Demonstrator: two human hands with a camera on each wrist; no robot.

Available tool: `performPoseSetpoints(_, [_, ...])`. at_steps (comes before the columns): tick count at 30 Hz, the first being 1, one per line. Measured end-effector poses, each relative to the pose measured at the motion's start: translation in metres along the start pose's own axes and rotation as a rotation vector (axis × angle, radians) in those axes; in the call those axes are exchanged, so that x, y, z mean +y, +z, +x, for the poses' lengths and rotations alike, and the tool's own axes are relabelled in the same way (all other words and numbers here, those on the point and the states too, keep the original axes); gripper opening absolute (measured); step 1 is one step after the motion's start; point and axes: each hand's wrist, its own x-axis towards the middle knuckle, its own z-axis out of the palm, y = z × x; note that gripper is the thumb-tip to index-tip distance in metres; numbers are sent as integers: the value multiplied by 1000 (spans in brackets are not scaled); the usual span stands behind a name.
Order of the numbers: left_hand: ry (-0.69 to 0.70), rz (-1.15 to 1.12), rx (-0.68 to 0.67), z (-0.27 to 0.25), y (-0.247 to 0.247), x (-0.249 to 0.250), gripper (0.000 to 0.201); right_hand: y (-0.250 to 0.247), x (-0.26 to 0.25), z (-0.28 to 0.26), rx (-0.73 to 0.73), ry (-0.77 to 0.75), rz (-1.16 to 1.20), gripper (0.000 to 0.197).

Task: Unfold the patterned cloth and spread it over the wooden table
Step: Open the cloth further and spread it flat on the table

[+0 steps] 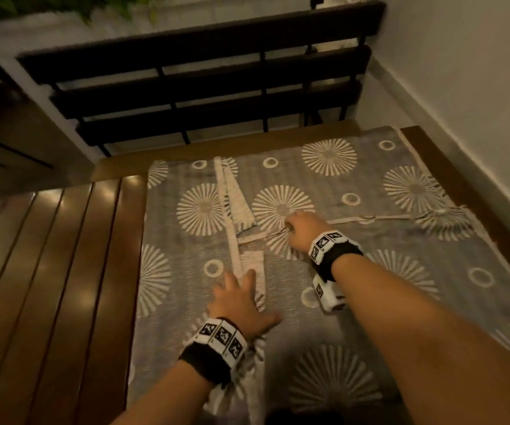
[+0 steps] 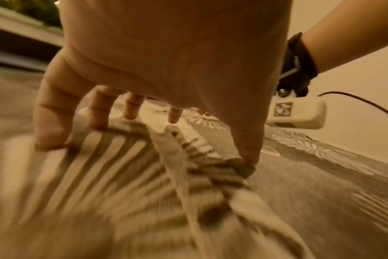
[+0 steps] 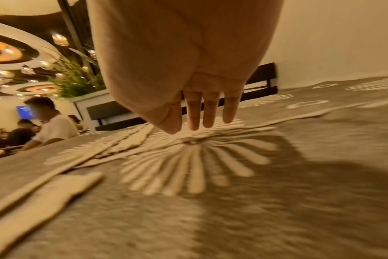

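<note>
The patterned cloth, grey with white sunbursts and rings, lies partly opened over the right part of the wooden table. Pale hem flaps are turned over near its middle. My left hand rests on the cloth close to me with its fingers spread. In the left wrist view, the left hand presses down with thumb and fingertips, and the fabric bunches under them. My right hand is farther in, at a hem edge over a sunburst. In the right wrist view its fingers hang straight just above the cloth.
Bare glossy slats of the table show on the left. A dark slatted bench stands beyond the far edge. A white wall runs along the right. Seated people and plants are in the background of the right wrist view.
</note>
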Motion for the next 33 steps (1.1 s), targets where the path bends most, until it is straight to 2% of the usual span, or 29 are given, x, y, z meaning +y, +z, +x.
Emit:
performPoseSetpoints(4, [27,-18,-40,-5,13,-6,103,5,-52,29,7,-40,197,38])
performPoseSetpoints(8, [68,57,-122,-1,2,-8,87,15,-90,70,-100,2,226,73])
performPoseSetpoints(11, [151,9,-117,3,-7,-26,60,26,-112,87,-105,83,172,103])
performPoseSetpoints(14, [243,-133,-81,9,-13,-50,30,36,-130,93,-49,187,180,115])
performPoseSetpoints(15, [260,-187,-66,11,-15,-59,27,38,-136,94,-33,228,190,110])
performPoseSetpoints(16, [269,-238,-62,13,-14,-68,30,39,-140,96,-25,257,208,97])
performPoseSetpoints(19, [295,-397,-102,21,-17,-93,50,36,-150,104,-75,168,258,20])
performPoseSetpoints(20, [291,-454,-136,24,-20,-104,60,32,-154,107,-83,145,262,12])
performPoseSetpoints(22, [285,-562,-189,24,-30,-128,74,18,-168,108,-87,141,310,24])
performPoseSetpoints(23, [288,-599,-199,22,-35,-143,74,11,-177,109,-80,146,332,25])
performPoseSetpoints(26, [273,-683,-219,13,-49,-195,72,-2,-225,107,-68,110,353,15])
performPoseSetpoints(27, [259,-692,-217,8,-53,-216,73,0,-249,108,-73,65,397,18])
performPoseSetpoints(29, [195,-663,-208,-4,-59,-265,77,7,-304,101,-161,-140,535,39])
performPoseSetpoints(31, [75,-593,-205,-19,-59,-322,77,15,-351,84,-356,-344,686,50])
performPoseSetpoints(33, [-97,-440,-212,-35,-57,-372,59,22,-374,69,-446,-471,699,50])
